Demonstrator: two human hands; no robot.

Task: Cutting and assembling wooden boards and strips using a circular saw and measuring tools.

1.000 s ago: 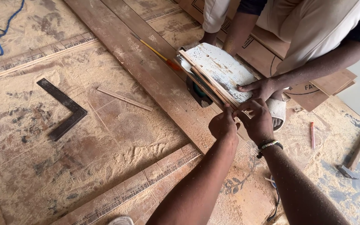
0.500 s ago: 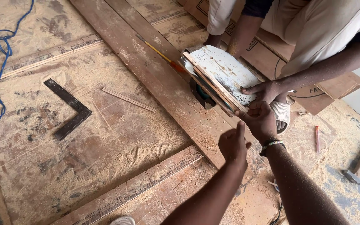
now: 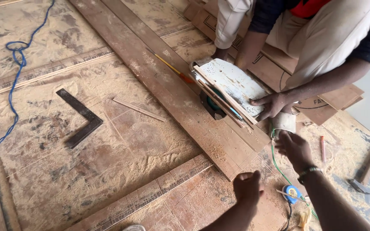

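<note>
The person's left hand (image 3: 247, 187) is loosely curled shut, empty, at the near end of the long reddish-brown wooden plank (image 3: 172, 87) that runs toward eleven o'clock. The right hand (image 3: 294, 147) is open with fingers spread, holding nothing, just beside a green cord (image 3: 279, 169). At twelve o'clock from it, a co-worker's hand (image 3: 271, 104) presses on the white-plated circular saw (image 3: 230, 90) sitting on the plank. A blue tape measure (image 3: 291, 193), possibly, lies at six o'clock. A black steel square (image 3: 82, 117) rests well apart at nine o'clock on the sawdust-covered board floor (image 3: 108, 162).

Sawdust-strewn floor (image 3: 120, 171) (long plank (image 3: 168, 85), steel square (image 3: 80, 117), blue cord (image 3: 13, 81)).
</note>
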